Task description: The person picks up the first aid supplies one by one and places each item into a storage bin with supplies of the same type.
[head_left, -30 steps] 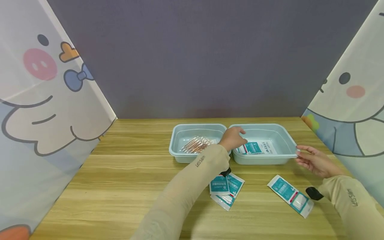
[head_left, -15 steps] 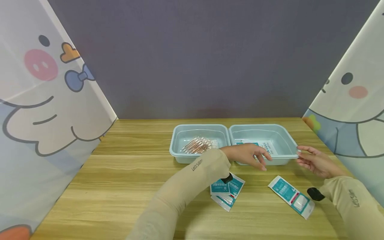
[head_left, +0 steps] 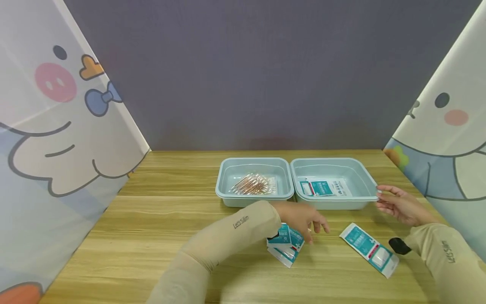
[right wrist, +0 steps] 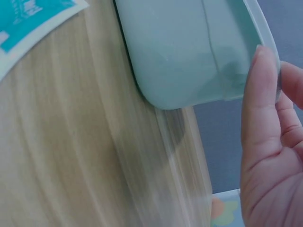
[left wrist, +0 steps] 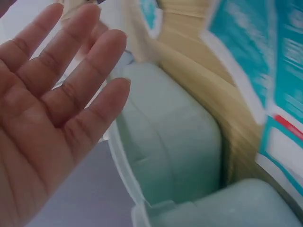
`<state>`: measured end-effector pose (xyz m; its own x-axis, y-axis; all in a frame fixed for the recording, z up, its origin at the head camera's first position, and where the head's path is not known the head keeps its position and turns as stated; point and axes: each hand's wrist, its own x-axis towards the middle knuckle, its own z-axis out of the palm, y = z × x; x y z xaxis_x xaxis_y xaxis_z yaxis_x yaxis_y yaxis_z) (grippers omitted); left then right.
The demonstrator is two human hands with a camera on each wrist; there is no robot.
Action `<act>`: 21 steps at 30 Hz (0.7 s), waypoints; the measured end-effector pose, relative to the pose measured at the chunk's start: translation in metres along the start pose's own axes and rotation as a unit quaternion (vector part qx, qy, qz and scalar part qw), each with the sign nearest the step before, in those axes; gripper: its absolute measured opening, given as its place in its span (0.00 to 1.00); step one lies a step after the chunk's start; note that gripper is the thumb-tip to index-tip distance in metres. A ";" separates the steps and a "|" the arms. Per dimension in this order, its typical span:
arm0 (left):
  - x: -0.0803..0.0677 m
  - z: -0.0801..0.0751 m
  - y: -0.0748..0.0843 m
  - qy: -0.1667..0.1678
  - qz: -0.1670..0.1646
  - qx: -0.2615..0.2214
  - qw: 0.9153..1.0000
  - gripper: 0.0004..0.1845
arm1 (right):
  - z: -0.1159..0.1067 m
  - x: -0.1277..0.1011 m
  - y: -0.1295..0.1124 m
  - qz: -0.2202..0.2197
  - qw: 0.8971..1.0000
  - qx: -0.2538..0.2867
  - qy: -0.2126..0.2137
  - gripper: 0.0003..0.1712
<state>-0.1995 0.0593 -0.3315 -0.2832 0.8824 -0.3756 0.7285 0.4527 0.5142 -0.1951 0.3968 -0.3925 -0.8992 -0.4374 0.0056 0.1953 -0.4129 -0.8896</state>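
Packets (head_left: 285, 245) in teal and white lie stacked on the wooden table (head_left: 159, 236), just under the left hand (head_left: 303, 217), whose fingers are spread and relaxed, gripping nothing. Behind them stand two pale blue trays side by side: the left tray (head_left: 255, 198) holds a bundle of swabs (head_left: 251, 184), the right tray (head_left: 334, 202) one flat packet (head_left: 322, 187). A single packet (head_left: 369, 249) lies apart near the right sleeve. The right hand (head_left: 400, 206) rests loose-fingered against the right tray's corner. A second ago the left hand reached into the right tray; it has since drawn back to the stack.
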 end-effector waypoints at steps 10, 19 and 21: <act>-0.011 0.014 -0.019 -0.072 -0.018 0.112 0.991 0.29 | 0.002 0.001 0.001 0.007 1.000 -0.015 0.019 0.18; -0.022 0.025 -0.039 -0.059 -0.025 0.217 0.974 0.32 | 0.005 0.003 0.000 0.000 0.999 -0.023 0.037 0.17; -0.024 0.026 -0.040 -0.051 -0.024 0.239 0.969 0.32 | 0.006 0.002 0.000 -0.001 0.999 -0.025 0.043 0.16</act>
<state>-0.2052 0.0165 -0.3625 -0.2791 0.8329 -0.4778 0.9283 0.3613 0.0877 -0.1951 0.3912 -0.3894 -0.9301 -0.3660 -0.0308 0.1765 -0.3720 -0.9113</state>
